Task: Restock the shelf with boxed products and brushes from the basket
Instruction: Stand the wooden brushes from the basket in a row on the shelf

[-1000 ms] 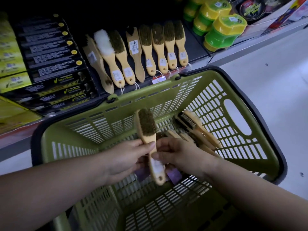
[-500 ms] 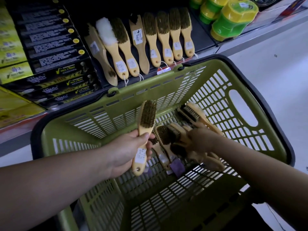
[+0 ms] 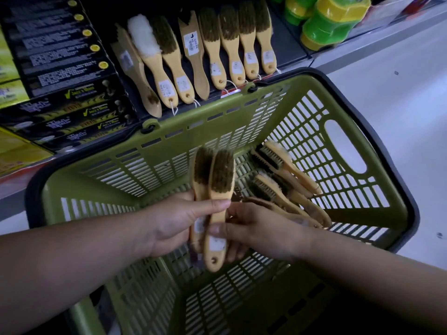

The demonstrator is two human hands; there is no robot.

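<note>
The room is dim. A green basket (image 3: 193, 131) is just in front of a low dark shelf (image 3: 289, 44), with pale floor (image 3: 399, 97) on the right. On the shelf lies a row of shelf brushes (image 3: 232, 44), with black boxes (image 3: 60, 56) on the left and green tubs (image 3: 331, 22) far right. Over the basket the left grip (image 3: 174, 221) is closed around two brushes (image 3: 221, 175), bristles far. The right grip (image 3: 254, 228) pinches the handle of the front one. Loose brushes (image 3: 283, 187) lie inside the basket at the far right.

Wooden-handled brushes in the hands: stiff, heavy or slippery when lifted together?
The two wooden-handled, dark-bristled brushes probably stay rigid: their handles show no bend. Likely light, since left hand and right hand hold both by fingertips. Smooth handles may slide against each other.
</note>
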